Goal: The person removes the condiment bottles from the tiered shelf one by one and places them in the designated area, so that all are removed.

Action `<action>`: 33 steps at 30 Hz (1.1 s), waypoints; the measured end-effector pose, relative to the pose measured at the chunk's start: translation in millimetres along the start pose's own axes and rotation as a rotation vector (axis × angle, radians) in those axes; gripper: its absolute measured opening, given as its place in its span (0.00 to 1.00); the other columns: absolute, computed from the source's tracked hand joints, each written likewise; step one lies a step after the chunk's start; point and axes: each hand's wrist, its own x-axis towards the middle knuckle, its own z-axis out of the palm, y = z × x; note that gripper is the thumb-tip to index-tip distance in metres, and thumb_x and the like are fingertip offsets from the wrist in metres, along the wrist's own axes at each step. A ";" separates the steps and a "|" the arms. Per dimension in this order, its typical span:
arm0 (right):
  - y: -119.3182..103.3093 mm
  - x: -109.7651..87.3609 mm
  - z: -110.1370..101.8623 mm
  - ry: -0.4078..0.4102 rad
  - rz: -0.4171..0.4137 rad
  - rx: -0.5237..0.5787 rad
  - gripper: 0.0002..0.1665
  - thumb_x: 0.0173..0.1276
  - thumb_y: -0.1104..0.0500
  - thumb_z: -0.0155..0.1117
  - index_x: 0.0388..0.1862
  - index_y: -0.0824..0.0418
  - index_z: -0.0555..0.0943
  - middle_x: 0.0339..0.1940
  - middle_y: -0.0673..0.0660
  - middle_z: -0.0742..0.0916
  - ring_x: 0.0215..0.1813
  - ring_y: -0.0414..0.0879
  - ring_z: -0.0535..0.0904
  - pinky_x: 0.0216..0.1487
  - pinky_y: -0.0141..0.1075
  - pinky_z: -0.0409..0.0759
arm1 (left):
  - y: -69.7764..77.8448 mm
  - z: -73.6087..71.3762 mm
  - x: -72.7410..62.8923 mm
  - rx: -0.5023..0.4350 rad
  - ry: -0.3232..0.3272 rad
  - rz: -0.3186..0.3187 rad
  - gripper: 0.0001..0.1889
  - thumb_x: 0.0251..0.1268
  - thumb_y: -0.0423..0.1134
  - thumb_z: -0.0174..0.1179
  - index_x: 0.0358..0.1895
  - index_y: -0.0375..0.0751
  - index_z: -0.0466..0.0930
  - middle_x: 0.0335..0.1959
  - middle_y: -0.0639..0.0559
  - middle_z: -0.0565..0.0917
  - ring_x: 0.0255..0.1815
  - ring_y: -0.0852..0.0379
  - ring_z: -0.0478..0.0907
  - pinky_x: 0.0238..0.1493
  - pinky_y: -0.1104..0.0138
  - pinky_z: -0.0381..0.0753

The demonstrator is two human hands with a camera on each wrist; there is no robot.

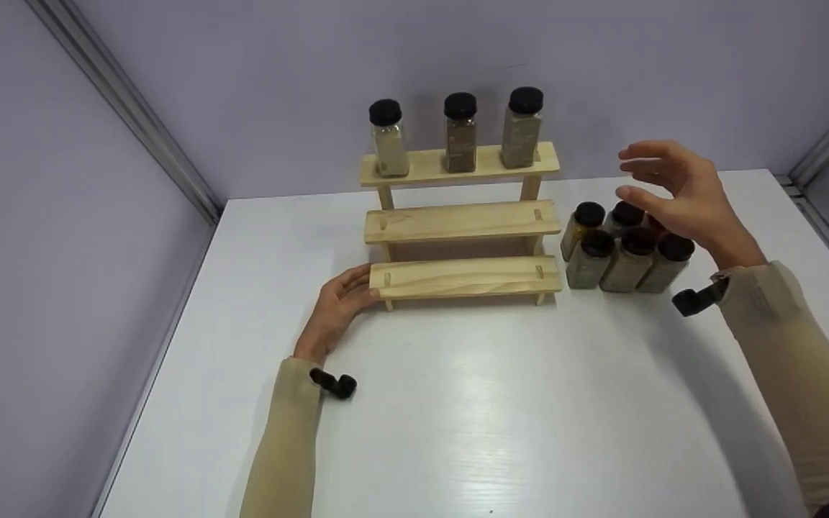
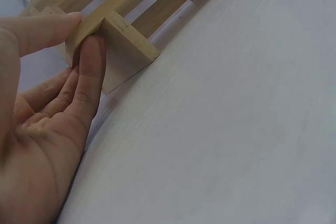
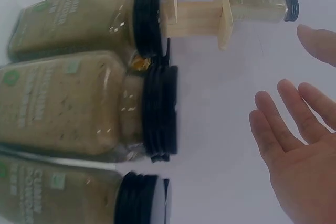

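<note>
A three-tier wooden rack (image 1: 463, 221) stands against the back wall. Its top tier carries three spice jars with black lids: a pale one (image 1: 391, 147), a brown one (image 1: 461, 140) and a greyish one (image 1: 521, 137). My left hand (image 1: 339, 309) pinches the left end of the lowest tier, thumb on top and fingers beneath, as the left wrist view shows. My right hand (image 1: 695, 198) hovers over a cluster of several spice jars (image 1: 627, 266) right of the rack, fingers spread and holding nothing. In the right wrist view, one jar (image 3: 31, 198) reads cumin powder.
The jars in the cluster stand close together in two rows, near the rack's right side. A white table (image 1: 458, 403) lies under everything. Pale wall panels (image 1: 299, 93) with metal corner posts (image 1: 148, 129) enclose the back and sides.
</note>
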 end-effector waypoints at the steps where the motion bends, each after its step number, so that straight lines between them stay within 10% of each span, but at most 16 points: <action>1: -1.8 2.9 1.9 0.002 -0.002 0.005 0.31 0.70 0.69 0.74 0.71 0.64 0.79 0.62 0.46 0.86 0.64 0.40 0.83 0.67 0.25 0.78 | 0.2 0.1 0.0 -0.003 0.002 -0.001 0.32 0.76 0.34 0.67 0.79 0.35 0.68 0.73 0.37 0.76 0.71 0.45 0.77 0.67 0.64 0.84; 33: -43.6 73.3 51.0 -0.039 0.037 0.001 0.34 0.70 0.58 0.77 0.73 0.58 0.78 0.69 0.55 0.83 0.71 0.58 0.79 0.78 0.47 0.75 | -0.1 -0.7 -0.7 -0.028 -0.020 0.008 0.32 0.75 0.34 0.68 0.79 0.34 0.69 0.73 0.34 0.75 0.65 0.50 0.82 0.65 0.63 0.86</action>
